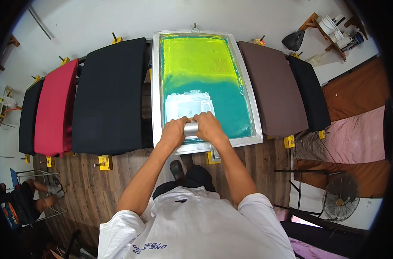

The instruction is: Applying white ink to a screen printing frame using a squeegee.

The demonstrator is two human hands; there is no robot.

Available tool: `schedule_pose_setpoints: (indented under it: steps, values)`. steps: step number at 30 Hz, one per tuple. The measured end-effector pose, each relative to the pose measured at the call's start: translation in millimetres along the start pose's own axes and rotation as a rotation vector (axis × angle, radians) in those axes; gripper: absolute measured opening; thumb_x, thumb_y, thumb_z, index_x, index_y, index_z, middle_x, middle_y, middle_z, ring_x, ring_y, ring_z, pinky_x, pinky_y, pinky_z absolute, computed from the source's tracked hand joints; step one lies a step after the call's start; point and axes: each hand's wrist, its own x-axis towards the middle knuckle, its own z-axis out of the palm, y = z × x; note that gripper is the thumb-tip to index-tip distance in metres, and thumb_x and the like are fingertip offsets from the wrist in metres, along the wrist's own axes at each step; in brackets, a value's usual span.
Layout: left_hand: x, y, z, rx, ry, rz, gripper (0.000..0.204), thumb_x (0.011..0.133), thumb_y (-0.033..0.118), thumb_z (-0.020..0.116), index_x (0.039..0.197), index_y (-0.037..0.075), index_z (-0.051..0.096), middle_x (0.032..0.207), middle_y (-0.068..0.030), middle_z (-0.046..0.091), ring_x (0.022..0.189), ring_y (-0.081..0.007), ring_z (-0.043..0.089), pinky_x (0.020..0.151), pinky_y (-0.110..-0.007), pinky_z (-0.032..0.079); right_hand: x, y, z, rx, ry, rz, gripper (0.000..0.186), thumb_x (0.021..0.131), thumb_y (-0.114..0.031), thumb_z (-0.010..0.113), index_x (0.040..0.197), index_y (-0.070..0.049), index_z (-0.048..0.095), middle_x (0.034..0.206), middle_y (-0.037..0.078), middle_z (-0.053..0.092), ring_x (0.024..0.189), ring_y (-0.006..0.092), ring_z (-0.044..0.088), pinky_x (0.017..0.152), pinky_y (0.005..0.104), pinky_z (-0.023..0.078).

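A metal-framed screen (pixel 256 123) lies in front of me, with a teal surface, yellow-green ink (pixel 193 55) over its upper part, faint lettering and a whitish patch (pixel 178 102) at lower left. Both hands are closed on a silver handled bar (pixel 191 128), like a squeegee, over the screen's near end. My left hand (pixel 175 129) grips it at the left, my right hand (pixel 207 126) at the right, thumbs close together. The bar's lower edge is partly hidden by my hands.
Fabric-covered boards flank the screen: black (pixel 108 95), red (pixel 52 108), brown (pixel 276 90) and more black ones, with yellow brackets (pixel 105 162) beneath. A seated person's legs (pixel 47 199) show at lower left. A fan (pixel 340 198) is at lower right; a wall shelf (pixel 321 32) at upper right.
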Motion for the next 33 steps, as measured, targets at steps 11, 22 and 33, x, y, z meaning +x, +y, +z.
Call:
schedule_pose_setpoints:
  steps: [11,22,33]
  values:
    - [-62.4,3.9,35.7,0.001,0.053,0.089,0.053,0.069,-0.009,0.064,0.119,0.005,0.057,0.126,-0.0167,0.058,0.116,-0.0354,0.057,0.094,-0.052,0.047,-69.7,-16.3,20.9,-0.040,0.048,0.040,0.057,0.064,0.004,0.069,0.119,-0.006,0.059,0.126,0.012,0.057,0.118,0.0328,0.053,0.089,0.0494,0.046]
    - [-85.6,2.9,42.8,0.176,-0.109,0.083,0.079,0.077,0.040,0.077,0.143,0.008,0.046,0.154,-0.0171,0.035,0.144,-0.0453,0.024,0.110,-0.067,0.020,-93.2,-4.4,22.7,0.004,-0.122,0.012,0.066,0.076,-0.002,0.063,0.139,-0.010,0.048,0.152,0.010,0.039,0.141,0.0260,0.036,0.107,0.0675,0.028]
    - [-75.5,-4.4,3.6,-0.234,0.309,-0.145,0.057,0.086,0.037,0.072,0.128,0.001,0.057,0.133,-0.0216,0.058,0.127,-0.0420,0.049,0.107,-0.054,0.032,-103.7,90.6,-27.6,0.437,0.150,-0.017,0.044,0.086,-0.023,0.069,0.125,-0.004,0.061,0.128,0.020,0.060,0.119,0.0358,0.057,0.102,0.0396,0.044]
